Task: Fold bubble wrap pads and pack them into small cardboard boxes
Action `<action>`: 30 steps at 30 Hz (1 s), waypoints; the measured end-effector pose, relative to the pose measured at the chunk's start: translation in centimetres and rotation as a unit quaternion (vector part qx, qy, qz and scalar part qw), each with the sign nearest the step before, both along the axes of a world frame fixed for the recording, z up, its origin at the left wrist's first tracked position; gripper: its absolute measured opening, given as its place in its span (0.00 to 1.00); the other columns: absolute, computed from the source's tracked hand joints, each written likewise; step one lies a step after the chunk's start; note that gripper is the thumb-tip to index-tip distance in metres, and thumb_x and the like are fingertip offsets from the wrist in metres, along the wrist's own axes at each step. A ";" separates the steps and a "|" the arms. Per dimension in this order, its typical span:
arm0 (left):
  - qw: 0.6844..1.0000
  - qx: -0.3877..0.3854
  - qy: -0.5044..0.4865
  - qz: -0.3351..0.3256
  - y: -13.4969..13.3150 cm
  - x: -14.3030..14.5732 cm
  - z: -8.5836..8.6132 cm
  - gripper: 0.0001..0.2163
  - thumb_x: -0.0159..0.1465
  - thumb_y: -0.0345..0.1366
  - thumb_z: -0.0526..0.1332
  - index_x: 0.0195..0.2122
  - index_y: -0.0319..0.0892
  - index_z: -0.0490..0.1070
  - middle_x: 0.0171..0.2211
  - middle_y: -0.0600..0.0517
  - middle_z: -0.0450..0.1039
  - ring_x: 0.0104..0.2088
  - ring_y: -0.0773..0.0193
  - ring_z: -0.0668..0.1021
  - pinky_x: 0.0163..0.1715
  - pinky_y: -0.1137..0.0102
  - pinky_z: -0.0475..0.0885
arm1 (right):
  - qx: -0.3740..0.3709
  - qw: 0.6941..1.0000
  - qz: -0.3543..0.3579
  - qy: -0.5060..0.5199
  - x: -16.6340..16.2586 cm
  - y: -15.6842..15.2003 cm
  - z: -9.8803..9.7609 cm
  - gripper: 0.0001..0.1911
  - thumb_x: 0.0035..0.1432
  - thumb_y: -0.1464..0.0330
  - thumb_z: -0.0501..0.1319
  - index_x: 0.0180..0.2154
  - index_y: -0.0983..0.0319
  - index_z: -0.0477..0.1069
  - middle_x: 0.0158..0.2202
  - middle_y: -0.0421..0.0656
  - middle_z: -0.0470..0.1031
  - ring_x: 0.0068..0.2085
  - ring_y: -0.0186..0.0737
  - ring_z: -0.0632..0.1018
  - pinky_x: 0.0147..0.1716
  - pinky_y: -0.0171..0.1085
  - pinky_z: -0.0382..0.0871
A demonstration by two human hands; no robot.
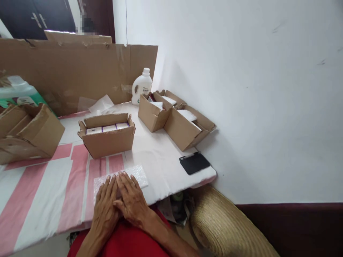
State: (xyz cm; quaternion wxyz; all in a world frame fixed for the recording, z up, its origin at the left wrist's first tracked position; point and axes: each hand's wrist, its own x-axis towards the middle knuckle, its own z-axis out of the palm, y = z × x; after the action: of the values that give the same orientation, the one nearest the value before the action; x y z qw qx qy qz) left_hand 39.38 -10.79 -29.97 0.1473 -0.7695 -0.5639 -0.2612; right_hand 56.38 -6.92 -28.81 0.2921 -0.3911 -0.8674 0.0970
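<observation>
A sheet of bubble wrap (139, 174) lies on the striped cloth near the table's front edge. Flat across it rest my left hand (105, 201) and my right hand (132, 198), side by side and touching near the thumbs. Their fingers are stretched out and point away from me. Both hands cover the middle of the wrap, so I cannot tell whether anything is inside it. Just beyond them stands a cardboard box (112, 142) with a row of white, purple-edged small boxes (109, 128) in it.
Cut-down cardboard boxes stand at the left (34, 137) and the back right (178, 126). Behind are a white jug (142, 87), a green-liquid bottle (28, 94) and a cardboard screen (80, 73). A black flat device (195, 163) lies near the right edge, beside the wall.
</observation>
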 end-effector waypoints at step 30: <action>0.983 -0.054 -0.027 -0.175 -0.1 -2.8 5.9 0.04 0.65 0.34 0.61 0.41 0.45 0.71 0.34 0.52 0.79 0.35 0.61 0.79 0.39 0.66 0.74 | 0.059 0.996 0.054 -0.029 -1.0 0.2 -1.0 0.06 0.68 0.72 0.59 0.37 0.62 0.74 0.32 0.44 0.77 0.35 0.43 0.74 0.33 0.39 0.68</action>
State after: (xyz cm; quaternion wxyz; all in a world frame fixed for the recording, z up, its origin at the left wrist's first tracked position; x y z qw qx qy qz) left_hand 36.61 -10.86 -24.11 0.0419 -0.8559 -0.4376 -0.2725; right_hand 55.43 -6.74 -29.77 0.2842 -0.3284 -0.8994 0.0497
